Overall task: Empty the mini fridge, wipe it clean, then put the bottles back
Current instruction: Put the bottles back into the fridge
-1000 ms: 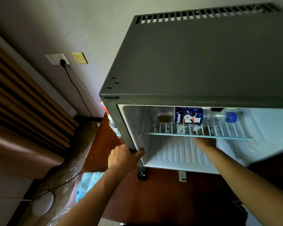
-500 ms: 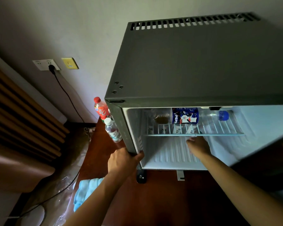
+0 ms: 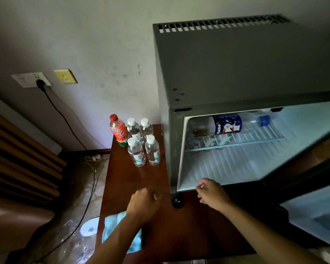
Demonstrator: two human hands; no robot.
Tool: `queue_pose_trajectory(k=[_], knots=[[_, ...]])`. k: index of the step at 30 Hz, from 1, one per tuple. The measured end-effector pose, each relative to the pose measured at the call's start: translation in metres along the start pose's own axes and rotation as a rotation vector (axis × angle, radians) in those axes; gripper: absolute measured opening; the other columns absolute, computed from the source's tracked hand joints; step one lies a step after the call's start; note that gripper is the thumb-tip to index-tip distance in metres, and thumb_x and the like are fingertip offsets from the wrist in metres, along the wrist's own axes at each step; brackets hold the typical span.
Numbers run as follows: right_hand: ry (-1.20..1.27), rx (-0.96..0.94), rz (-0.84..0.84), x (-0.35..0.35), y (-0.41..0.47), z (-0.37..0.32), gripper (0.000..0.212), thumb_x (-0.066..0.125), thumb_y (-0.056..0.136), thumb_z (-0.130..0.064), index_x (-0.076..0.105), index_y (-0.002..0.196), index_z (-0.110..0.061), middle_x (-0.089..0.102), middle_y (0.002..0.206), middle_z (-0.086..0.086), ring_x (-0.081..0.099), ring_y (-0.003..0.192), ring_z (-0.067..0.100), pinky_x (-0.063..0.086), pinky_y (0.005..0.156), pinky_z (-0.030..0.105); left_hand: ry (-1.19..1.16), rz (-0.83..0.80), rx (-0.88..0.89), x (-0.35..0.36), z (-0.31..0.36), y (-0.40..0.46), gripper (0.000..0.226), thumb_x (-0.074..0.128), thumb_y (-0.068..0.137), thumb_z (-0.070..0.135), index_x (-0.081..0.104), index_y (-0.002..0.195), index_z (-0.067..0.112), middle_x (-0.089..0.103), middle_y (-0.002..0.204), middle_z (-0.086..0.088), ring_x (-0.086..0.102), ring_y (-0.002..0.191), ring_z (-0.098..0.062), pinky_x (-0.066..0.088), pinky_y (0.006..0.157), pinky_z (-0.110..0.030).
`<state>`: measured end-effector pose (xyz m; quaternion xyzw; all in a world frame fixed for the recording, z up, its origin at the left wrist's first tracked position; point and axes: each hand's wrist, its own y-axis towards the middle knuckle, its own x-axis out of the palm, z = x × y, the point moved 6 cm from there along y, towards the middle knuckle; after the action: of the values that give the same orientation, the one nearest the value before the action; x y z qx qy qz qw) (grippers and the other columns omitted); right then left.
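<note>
The grey mini fridge (image 3: 236,69) stands open on a dark red-brown table (image 3: 122,183). A Pepsi bottle (image 3: 227,124) lies on its side on the wire shelf (image 3: 236,141); the space below the shelf holds nothing. Left of the fridge stand several small water bottles (image 3: 136,151) and a red drink bottle (image 3: 118,130). My left hand (image 3: 144,203) hovers over the table with loosely curled fingers and holds nothing. My right hand (image 3: 211,194) is in front of the fridge's lower edge, fingers loosely curled, empty. A light blue cloth (image 3: 112,227) lies under my left forearm.
The fridge door (image 3: 316,212) hangs open at the lower right. A wall socket (image 3: 31,80) with a black cable and a yellow plate (image 3: 65,76) sit on the wall at left. Wooden slats (image 3: 17,159) and clear plastic on the floor lie left of the table.
My left hand has let go of the fridge's left front edge and dropped over the table. My right hand has come out of the fridge. The view swung left, showing the bottles.
</note>
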<state>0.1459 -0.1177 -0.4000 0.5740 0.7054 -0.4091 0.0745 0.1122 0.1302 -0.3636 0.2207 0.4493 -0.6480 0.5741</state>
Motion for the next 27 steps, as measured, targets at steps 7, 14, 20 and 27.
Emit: queue_pose_trajectory(k=[7, 14, 20, 27], knots=[[-0.07, -0.125, -0.134, 0.074, -0.035, -0.055, 0.011, 0.056, 0.091, -0.03, 0.063, 0.084, -0.03, 0.067, 0.084, -0.002, 0.065, 0.083, 0.011, 0.057, 0.082, 0.04, -0.025, 0.002, 0.021, -0.029, -0.046, 0.004, 0.025, 0.06, 0.087, 0.037, 0.053, 0.064, 0.03, 0.057, 0.063, 0.016, 0.066, 0.081, -0.015, 0.035, 0.064, -0.026], [-0.043, -0.198, -0.098, 0.121, -0.031, -0.112, 0.011, 0.056, 0.092, -0.029, 0.062, 0.101, -0.03, 0.063, 0.086, -0.004, 0.064, 0.082, 0.012, 0.057, 0.081, 0.04, -0.048, 0.023, 0.046, -0.055, -0.085, 0.01, 0.023, 0.059, 0.088, 0.037, 0.052, 0.067, 0.03, 0.058, 0.066, 0.016, 0.066, 0.082, -0.017, 0.037, 0.063, -0.027], [-0.108, -0.281, 0.037, 0.115, -0.013, -0.176, 0.027, 0.056, 0.092, -0.026, 0.055, 0.117, -0.033, 0.062, 0.082, -0.009, 0.059, 0.078, 0.005, 0.052, 0.077, 0.034, -0.091, 0.073, 0.07, -0.086, -0.109, 0.022, 0.018, 0.063, 0.089, 0.033, 0.057, 0.073, 0.029, 0.067, 0.076, 0.008, 0.064, 0.078, -0.017, 0.041, 0.063, -0.027], [-0.254, -0.301, 0.122, 0.1, 0.025, -0.238, 0.047, 0.052, 0.09, -0.023, 0.042, 0.134, -0.031, 0.062, 0.119, 0.0, 0.061, 0.102, 0.024, 0.051, 0.083, 0.036, -0.154, 0.079, 0.064, -0.107, -0.127, 0.042, 0.025, 0.062, 0.091, 0.036, 0.052, 0.069, 0.035, 0.059, 0.065, 0.015, 0.053, 0.058, 0.005, 0.032, 0.045, -0.009]])
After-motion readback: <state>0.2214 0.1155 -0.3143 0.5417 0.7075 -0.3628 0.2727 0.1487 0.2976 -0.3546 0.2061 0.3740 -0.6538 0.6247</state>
